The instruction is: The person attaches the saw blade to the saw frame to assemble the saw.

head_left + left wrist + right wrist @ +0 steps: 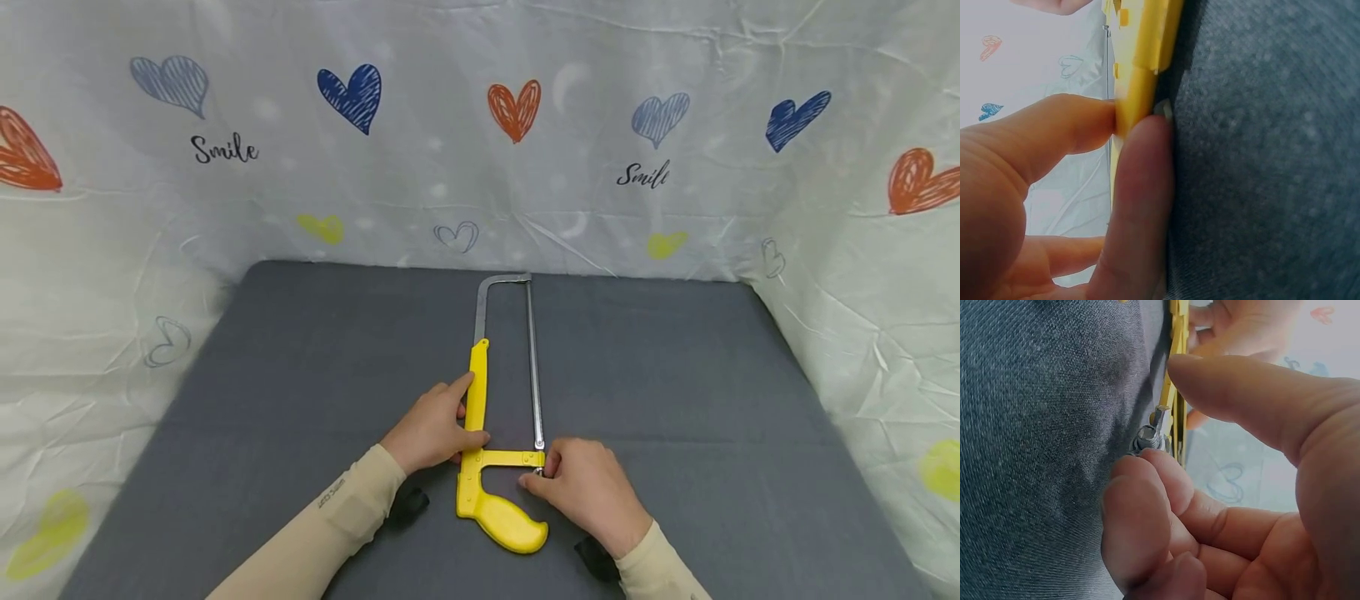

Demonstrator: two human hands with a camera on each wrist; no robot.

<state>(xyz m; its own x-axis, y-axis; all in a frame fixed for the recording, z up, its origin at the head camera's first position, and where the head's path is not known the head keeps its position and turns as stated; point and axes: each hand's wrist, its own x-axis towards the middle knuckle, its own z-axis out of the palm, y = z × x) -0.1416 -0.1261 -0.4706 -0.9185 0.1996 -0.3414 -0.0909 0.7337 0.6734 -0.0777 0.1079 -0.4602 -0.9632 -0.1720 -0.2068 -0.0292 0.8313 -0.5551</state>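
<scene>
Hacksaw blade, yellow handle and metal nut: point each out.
hacksaw blade (534, 367), head view, mid-length of the blade.
yellow handle (506, 522), head view, middle of the handle.
metal nut (1147, 438), right wrist view, the nut's top.

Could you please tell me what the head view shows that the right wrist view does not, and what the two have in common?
Only the head view shows the whole hacksaw lying flat: its silver frame, blade and yellow grip, with the left hand holding the yellow bar and the heart-printed cloth behind. Only the right wrist view shows, close up, the small metal nut at the blade's near end, with the fingertips of the right hand touching it. Both show the right hand at that end of the saw, part of the left hand, and the grey mat.
</scene>
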